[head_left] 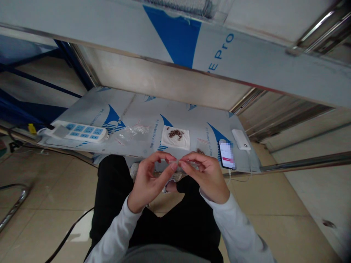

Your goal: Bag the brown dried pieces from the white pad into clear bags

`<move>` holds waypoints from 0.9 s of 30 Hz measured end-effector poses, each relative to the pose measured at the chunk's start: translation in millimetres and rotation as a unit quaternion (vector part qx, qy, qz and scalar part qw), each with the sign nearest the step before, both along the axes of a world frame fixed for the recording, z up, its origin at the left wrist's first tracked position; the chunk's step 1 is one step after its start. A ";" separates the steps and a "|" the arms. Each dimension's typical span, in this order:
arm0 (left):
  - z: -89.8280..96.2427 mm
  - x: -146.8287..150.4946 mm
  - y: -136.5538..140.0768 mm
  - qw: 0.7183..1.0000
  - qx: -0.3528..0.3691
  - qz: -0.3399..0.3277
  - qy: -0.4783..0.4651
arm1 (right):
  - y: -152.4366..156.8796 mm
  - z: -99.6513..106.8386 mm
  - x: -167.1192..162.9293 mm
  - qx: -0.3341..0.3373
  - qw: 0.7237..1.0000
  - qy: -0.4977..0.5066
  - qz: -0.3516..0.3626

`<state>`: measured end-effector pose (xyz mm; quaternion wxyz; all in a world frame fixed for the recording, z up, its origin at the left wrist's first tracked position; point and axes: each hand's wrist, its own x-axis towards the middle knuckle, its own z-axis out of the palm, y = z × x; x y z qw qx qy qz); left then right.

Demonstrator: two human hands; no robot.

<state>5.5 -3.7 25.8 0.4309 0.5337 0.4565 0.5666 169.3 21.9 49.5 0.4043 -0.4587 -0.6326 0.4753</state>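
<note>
My left hand and my right hand meet in front of the table edge, above my lap. The thumb and fingertips of each pinch a small clear plastic bag between them. Fingers cover most of the bag, and its contents cannot be made out. Just beyond my hands, small dark brown pieces lie heaped on a white sheet. Near my right fingers rests another small clear bag with brown pieces in it. Several empty-looking clear bags lie loosely to the left.
A white power strip with blue sockets sits at the table's left end. On the right are a lit phone and a white power bank, with a white cable hanging over the edge. A metal shelf crosses above the film-covered table.
</note>
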 end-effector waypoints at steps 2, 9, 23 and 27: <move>0.2 -1.1 0.7 1.000 0.001 -0.003 -0.002 | -0.3 1.2 1.0 -0.005 1.000 -0.001 0.008; -1.0 -3.2 -0.1 0.999 -0.015 0.021 -0.019 | -3.5 -1.9 5.6 0.003 1.000 0.019 -0.004; 1.6 -1.9 -2.2 0.999 -0.036 0.017 0.002 | -9.8 -10.0 14.5 -0.015 0.997 0.066 -0.039; 3.1 -2.1 -0.1 0.999 -0.035 -0.016 0.005 | -10.2 -8.6 14.6 0.012 0.997 0.068 -0.026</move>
